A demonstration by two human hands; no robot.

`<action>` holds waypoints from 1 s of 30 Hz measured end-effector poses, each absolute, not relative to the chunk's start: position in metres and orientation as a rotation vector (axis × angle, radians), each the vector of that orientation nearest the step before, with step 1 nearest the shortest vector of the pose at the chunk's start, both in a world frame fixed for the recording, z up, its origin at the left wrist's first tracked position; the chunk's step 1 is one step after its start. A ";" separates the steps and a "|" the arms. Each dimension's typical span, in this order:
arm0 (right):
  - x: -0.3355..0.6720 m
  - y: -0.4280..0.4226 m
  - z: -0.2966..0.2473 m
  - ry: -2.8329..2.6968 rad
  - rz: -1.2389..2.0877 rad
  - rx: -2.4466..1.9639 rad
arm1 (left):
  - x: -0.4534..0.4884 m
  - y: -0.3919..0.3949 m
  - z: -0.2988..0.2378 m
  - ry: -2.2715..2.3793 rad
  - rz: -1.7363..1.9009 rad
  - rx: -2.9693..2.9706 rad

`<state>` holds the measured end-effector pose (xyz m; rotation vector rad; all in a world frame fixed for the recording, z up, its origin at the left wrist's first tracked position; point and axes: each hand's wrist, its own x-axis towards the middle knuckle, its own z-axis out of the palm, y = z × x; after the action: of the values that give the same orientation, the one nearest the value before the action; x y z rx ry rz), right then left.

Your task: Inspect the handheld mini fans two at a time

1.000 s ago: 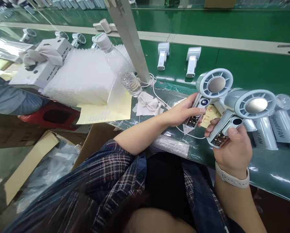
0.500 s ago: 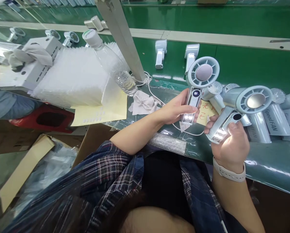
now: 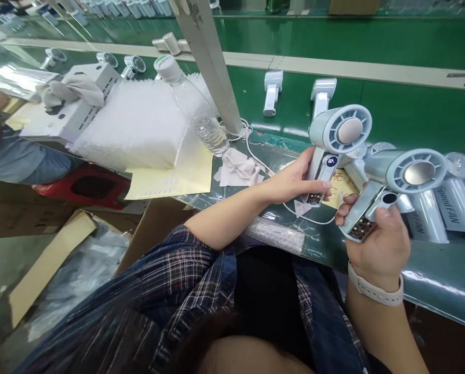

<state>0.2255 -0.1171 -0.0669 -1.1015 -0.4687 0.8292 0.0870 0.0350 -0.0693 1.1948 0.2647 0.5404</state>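
Only narrow room between held fans (image 3: pixel 339 130)

My left fan (image 3: pixel 326 136) and right fan (image 3: pixel 386 171) are both pale blue with silver centres; my watch strap (image 3: pixel 373 291) is beige; my shirt (image 3: pixel 178 275) is navy plaid, crossed with white and reddish lines, over a black top (image 3: pixel 263 296). The belt (image 3: pixel 396 114) is bright green; the worktop (image 3: pixel 437 283) is darker green; the bottle cap (image 3: pixel 166 68) is white and green; the sheet (image 3: pixel 197 174) is pale yellow.

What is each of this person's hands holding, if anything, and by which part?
The left hand holds a lit-display handheld fan by its handle; the right hand holds a dark-display handheld fan, also by its handle.
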 end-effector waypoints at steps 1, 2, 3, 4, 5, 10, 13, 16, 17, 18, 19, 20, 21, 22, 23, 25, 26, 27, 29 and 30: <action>0.225 -0.117 -0.066 -0.477 0.825 -1.108 | 0.087 0.034 -0.069 0.285 0.542 1.208; 0.225 -0.117 -0.066 -0.486 0.822 -1.113 | 0.087 0.034 -0.069 0.308 0.551 1.229; 0.224 -0.117 -0.066 -0.494 0.820 -1.116 | 0.086 0.034 -0.070 0.327 0.564 1.255; 0.224 -0.117 -0.065 -0.500 0.818 -1.116 | 0.086 0.035 -0.071 0.342 0.584 1.283; 0.224 -0.117 -0.065 -0.504 0.818 -1.116 | 0.086 0.035 -0.071 0.355 0.607 1.308; 0.225 -0.117 -0.065 -0.484 0.813 -1.112 | 0.084 0.037 -0.071 0.401 0.561 1.375; 0.229 -0.118 -0.065 -0.478 0.897 -1.049 | 0.083 0.033 -0.066 0.471 0.536 1.383; 0.232 -0.118 -0.067 -0.466 1.018 -0.976 | 0.083 0.025 -0.059 0.481 0.507 1.328; 0.232 -0.118 -0.067 -0.451 1.016 -0.975 | 0.083 0.022 -0.057 0.458 0.477 1.296; 0.232 -0.117 -0.068 -0.436 0.995 -0.988 | 0.082 0.020 -0.056 0.432 0.451 1.267; 0.231 -0.117 -0.068 -0.424 0.964 -1.005 | 0.081 0.017 -0.055 0.411 0.440 1.249; 0.230 -0.117 -0.068 -0.420 0.936 -1.020 | 0.080 0.016 -0.054 0.401 0.455 1.250; 0.229 -0.117 -0.067 -0.425 0.915 -1.030 | 0.079 0.014 -0.054 0.399 0.490 1.273; 0.228 -0.117 -0.067 -0.439 0.907 -1.034 | 0.078 0.014 -0.055 0.399 0.539 1.310; 0.227 -0.118 -0.066 -0.457 0.903 -1.034 | 0.076 0.014 -0.056 0.395 0.589 1.349; 0.225 -0.119 -0.063 -0.483 0.890 -1.025 | 0.073 0.014 -0.058 0.361 0.646 1.390; 0.225 -0.120 -0.062 -0.489 0.877 -1.021 | 0.072 0.014 -0.058 0.333 0.646 1.382; 0.225 -0.121 -0.059 -0.493 0.860 -1.019 | 0.072 0.014 -0.058 0.303 0.631 1.358; 0.225 -0.122 -0.053 -0.505 0.849 -1.017 | 0.072 0.013 -0.057 0.251 0.578 1.284; 0.226 -0.121 -0.050 -0.507 0.868 -1.012 | 0.073 0.013 -0.056 0.229 0.547 1.245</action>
<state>0.2260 -0.1210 -0.0495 -1.0122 -0.5069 0.8676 0.0731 0.0129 -0.0559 1.2446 0.2295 0.5469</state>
